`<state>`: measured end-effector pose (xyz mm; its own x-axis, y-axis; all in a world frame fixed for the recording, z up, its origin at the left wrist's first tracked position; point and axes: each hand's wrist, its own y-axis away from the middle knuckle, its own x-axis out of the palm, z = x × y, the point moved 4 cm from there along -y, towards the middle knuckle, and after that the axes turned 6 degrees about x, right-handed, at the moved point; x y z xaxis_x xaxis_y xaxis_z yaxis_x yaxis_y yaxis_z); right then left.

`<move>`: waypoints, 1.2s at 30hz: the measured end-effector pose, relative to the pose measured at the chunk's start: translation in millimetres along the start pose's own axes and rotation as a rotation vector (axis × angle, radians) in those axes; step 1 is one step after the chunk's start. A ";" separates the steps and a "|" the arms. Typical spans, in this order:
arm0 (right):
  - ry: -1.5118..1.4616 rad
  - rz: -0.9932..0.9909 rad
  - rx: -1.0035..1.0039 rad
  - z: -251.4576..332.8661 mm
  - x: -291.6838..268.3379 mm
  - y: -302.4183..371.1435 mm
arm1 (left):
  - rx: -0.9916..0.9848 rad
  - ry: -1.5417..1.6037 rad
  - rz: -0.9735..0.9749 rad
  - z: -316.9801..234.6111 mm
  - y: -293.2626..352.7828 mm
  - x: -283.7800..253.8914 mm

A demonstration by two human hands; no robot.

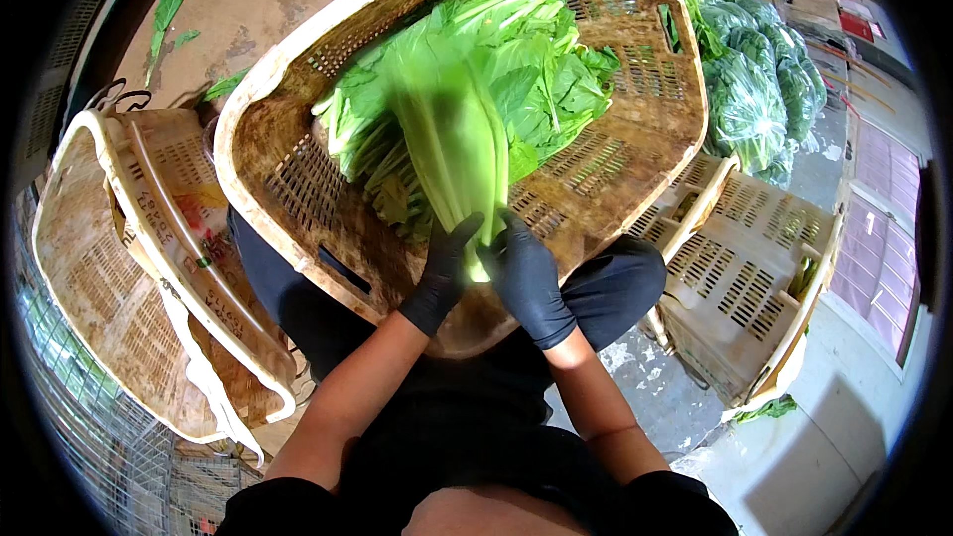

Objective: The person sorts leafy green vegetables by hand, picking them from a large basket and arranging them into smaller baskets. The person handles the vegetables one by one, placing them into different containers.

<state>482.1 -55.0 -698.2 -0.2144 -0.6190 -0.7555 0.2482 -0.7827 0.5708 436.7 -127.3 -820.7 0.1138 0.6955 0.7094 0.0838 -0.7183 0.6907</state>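
A bunch of leafy greens stands over the near part of a big worn plastic basket, its leaves pointing away from me and blurred by motion. My left hand, in a black glove, is closed on the left side of the pale stem ends. On their right side, my right hand, gloved alike, closes round the same stems. Behind the bunch, a heap of leafy greens lies in the basket, with stems toward the left and near side. The basket rests across my legs.
To the left stand worn plastic crates; to the right is another crate. Clear plastic bags of greens sit at the far right. Loose leaves lie on the brown floor at the far left. Wire mesh runs along the near left.
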 end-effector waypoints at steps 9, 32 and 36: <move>-0.625 -0.043 0.156 -36.3 12.8 -6.4 | 0.018 0.025 -0.011 6.6 5.1 -0.8; -0.298 -0.052 0.113 -30.2 1.9 5.4 | 0.216 -0.090 0.010 -1.9 8.9 7.3; -0.134 -0.029 0.152 -31.3 5.0 1.0 | 0.174 -0.120 -0.011 -0.5 8.5 9.5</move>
<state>510.9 -56.8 -711.5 -0.3454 -0.5912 -0.7289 0.0966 -0.7949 0.5990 438.0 -126.8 -808.0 0.2280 0.7034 0.6732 0.2541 -0.7105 0.6563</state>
